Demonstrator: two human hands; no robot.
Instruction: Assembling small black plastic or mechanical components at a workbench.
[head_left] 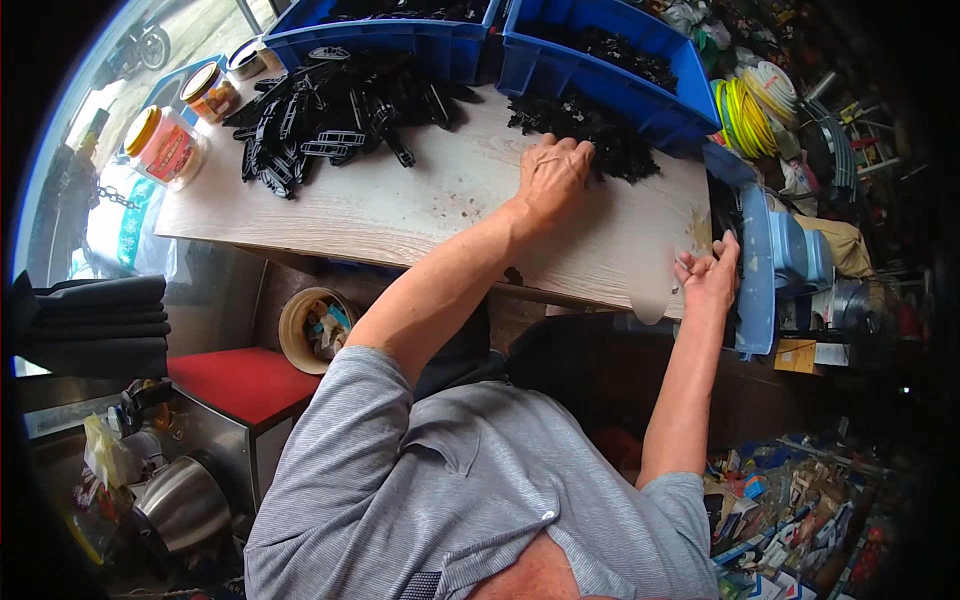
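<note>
My left hand reaches over the table to the near edge of a pile of small black parts. Its fingers are bent down and closed at the pile; the knuckles hide the fingertips and whatever they grip. At the table's right edge, my right hand is turned partly palm up beside a blue bin. The fingers there are loosely bent and apart, with nothing I can make out held in them. A heap of long black slotted plastic pieces lies farther left on the pale wooden table.
Two blue crates of black parts stand along the table's back. Lidded jars sit at the left end. Below the table are a waste bucket and a red-topped cabinet. Yellow hose coils lie beyond the right side.
</note>
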